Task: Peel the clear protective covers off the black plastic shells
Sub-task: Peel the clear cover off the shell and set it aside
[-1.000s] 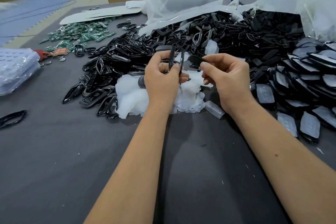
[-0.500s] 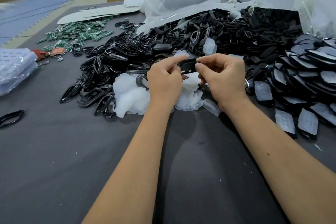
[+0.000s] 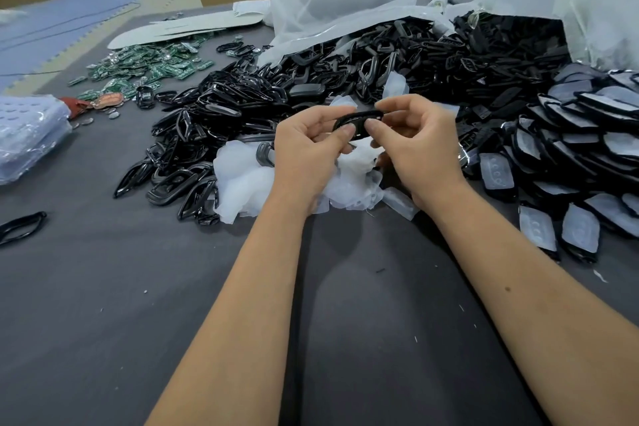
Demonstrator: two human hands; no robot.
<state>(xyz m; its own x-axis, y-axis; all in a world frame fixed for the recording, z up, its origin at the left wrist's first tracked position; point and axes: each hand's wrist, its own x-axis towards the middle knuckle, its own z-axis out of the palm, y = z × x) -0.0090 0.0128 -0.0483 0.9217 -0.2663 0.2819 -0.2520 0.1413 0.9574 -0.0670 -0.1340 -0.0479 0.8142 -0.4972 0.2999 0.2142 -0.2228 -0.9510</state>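
Turned flat since before, shell [image 3: 358, 121] is pinched by left hand [image 3: 307, 152] and right hand [image 3: 415, 145]; next, likely lifting its cover's edge.

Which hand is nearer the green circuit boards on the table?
Left. The left hand sits on the same side as the green circuit boards; the right hand is farther across, both gripping a black shell.

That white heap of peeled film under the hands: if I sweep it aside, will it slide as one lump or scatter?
Probably scatter. The film heap looks thin, crumpled and see-through, so likely very light and floppy. It seems made of loose separate pieces, like the one lying beside it, so a push may shed bits. It may also drag on the cloth-like table.
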